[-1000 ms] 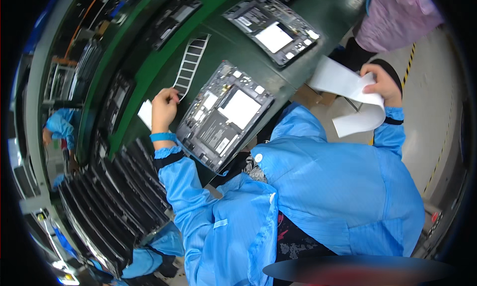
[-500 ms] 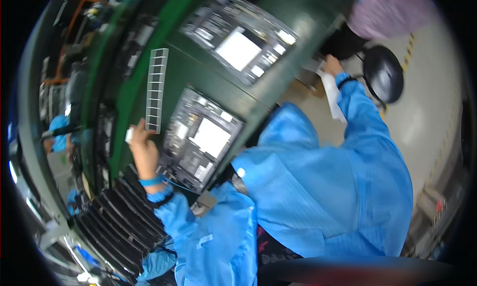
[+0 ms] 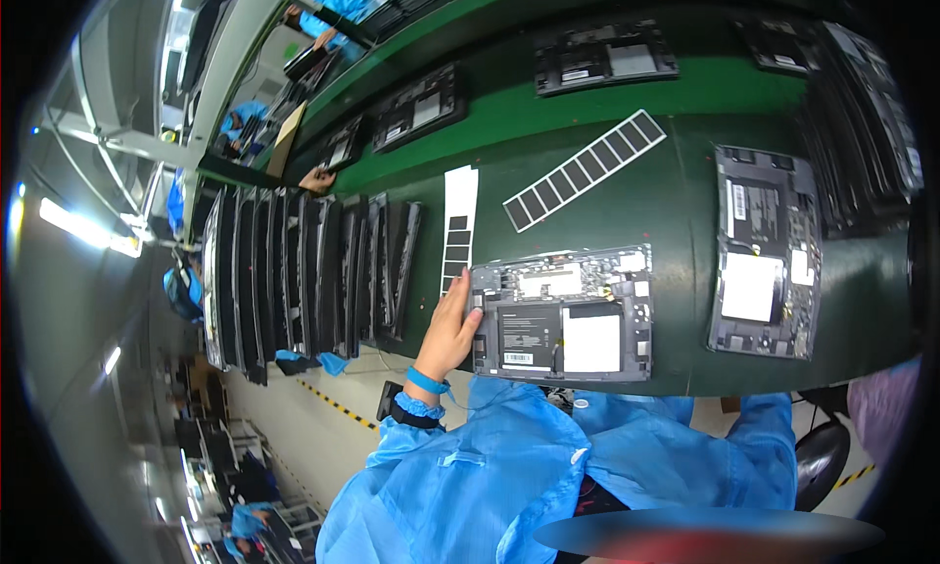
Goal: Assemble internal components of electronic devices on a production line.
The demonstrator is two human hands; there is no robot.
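An opened tablet-like device (image 3: 636, 360) lies in front of me, with a circuit board, a black battery and a white square pad exposed. My left hand (image 3: 448, 331), blue band at the wrist, rests at its left edge. The fingers stretch forward and the thumb touches the casing. At those fingertips ends a white strip with black squares (image 3: 457, 239); whether the hand touches it I cannot tell. A second label strip with black squares (image 3: 586, 169) lies slanted beyond the device. My right sleeve drops below the bench's near edge, and the right hand is hidden.
Another opened device (image 3: 766, 256) lies to the right. Dark panels (image 3: 304, 270) stand in a row at left, and more devices are stacked (image 3: 867, 123) at far right. Further units (image 3: 607, 57) sit along the green strip behind. Another person's hand (image 3: 316, 180) shows beyond the panels.
The view has swung round. My left hand has moved from beside the label strip to the device's edge; its small white piece no longer shows. My right hand, earlier holding a white strip, is out of sight.
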